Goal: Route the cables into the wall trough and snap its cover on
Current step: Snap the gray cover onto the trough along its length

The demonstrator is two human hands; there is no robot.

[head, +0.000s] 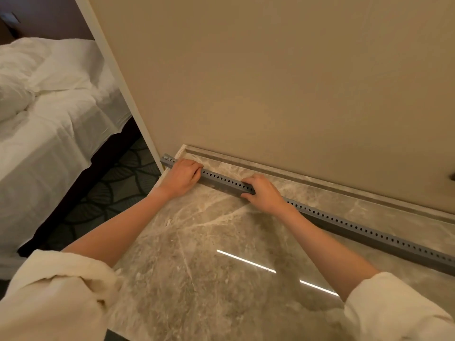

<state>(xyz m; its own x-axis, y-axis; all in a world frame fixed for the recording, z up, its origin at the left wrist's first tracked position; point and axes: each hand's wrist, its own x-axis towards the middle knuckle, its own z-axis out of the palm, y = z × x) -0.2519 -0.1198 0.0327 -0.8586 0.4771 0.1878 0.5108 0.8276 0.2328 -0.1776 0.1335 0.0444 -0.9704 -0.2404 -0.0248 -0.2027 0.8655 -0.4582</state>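
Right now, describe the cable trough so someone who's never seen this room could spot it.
Find the marble counter against the beige wall. On it lies a long grey trough, running from the counter's left corner off to the right, with both hands on it. Its row of small punched holes sets it apart.

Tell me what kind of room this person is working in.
Probably a hotel bedroom. A bed with rumpled white bedding stands at left, a polished marble counter runs along a plain beige wall, and patterned carpet covers the floor between them.
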